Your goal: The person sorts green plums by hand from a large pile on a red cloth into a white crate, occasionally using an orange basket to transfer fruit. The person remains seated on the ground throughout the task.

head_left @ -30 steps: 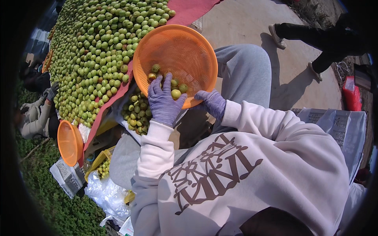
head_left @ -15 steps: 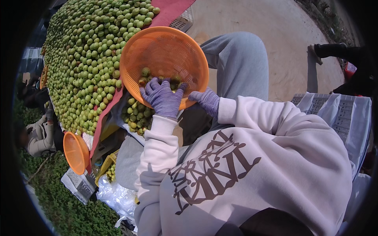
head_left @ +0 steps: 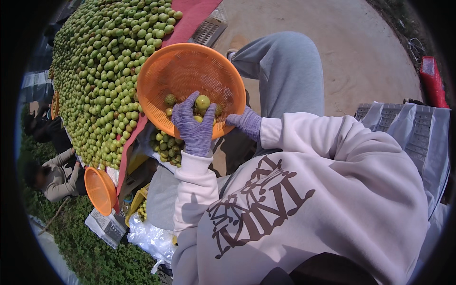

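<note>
An orange mesh basket [head_left: 218, 66] is tilted toward me over my lap, with several round yellow-green fruits low inside it. My left hand [head_left: 194, 127], in a purple knit glove, reaches over the near rim. Its finger and thumb close around one green fruit [head_left: 202, 102], raised a little above the others. In a matching glove, my right hand [head_left: 246, 122] grips the basket's rim at the right; its fingers are partly hidden behind the wall. Just under the basket, more of the same fruits [head_left: 167, 148] lie in a container.
A large heap of green fruit [head_left: 102, 76] covers a red cloth [head_left: 187, 21] at the left. Another orange basket [head_left: 100, 190] hangs near a person [head_left: 61, 175]. White crates [head_left: 107, 227] and clear plastic [head_left: 151, 240] lie lower left; a lined crate [head_left: 403, 126] stands right.
My left hand has drawn back slightly and opened a gap between finger and thumb, where a fruit now shows. The basket sits slightly lower and further left in view. The passer-by at right is gone.
</note>
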A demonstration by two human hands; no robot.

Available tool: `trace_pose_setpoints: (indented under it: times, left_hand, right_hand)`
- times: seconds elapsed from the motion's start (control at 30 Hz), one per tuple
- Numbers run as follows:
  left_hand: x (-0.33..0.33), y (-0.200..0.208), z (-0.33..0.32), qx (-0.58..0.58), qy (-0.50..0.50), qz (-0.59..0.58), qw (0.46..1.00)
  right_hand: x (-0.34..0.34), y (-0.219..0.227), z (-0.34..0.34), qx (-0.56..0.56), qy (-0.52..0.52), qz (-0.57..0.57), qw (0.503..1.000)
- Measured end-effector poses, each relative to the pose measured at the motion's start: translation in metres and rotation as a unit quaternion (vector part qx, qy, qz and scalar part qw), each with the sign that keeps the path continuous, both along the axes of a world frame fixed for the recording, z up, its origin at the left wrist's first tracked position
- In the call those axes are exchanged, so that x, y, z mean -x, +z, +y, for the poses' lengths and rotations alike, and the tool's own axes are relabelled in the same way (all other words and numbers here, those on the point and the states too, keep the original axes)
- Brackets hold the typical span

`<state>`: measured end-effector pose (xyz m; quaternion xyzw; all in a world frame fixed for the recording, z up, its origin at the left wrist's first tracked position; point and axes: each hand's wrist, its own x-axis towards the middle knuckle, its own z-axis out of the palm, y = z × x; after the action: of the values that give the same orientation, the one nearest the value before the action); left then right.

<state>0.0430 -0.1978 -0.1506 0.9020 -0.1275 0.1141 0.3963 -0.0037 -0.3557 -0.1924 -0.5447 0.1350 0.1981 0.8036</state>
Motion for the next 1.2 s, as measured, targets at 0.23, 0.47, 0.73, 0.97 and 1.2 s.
trace_pose_setpoints:
  times: [0.23, 0.47, 0.73, 0.97, 1.2]
  left_hand:
    - [0.023, 0.026, 0.019, 0.124, 0.044, -0.002, 0.991]
    - [0.049, 0.027, 0.096, 0.050, 0.147, -0.006, 0.988]
    - [0.151, 0.046, 0.386, -0.194, 0.500, 0.214, 0.816]
    - [0.170, 0.024, 0.438, -0.264, 0.477, 0.254, 0.799]
    - [0.089, -0.024, 0.308, -0.114, 0.255, 0.205, 0.938]
  right_hand:
    - [0.001, 0.002, 0.001, -0.069, -0.029, 0.098, 0.992]
    - [0.001, 0.004, -0.007, -0.125, -0.095, 0.166, 0.974]
    - [-0.010, 0.002, -0.006, -0.088, -0.172, 0.125, 0.973]
    - [-0.036, 0.024, -0.012, -0.140, -0.201, 0.123, 0.962]
    - [-0.140, 0.063, -0.057, -0.134, -0.257, 0.010, 0.957]
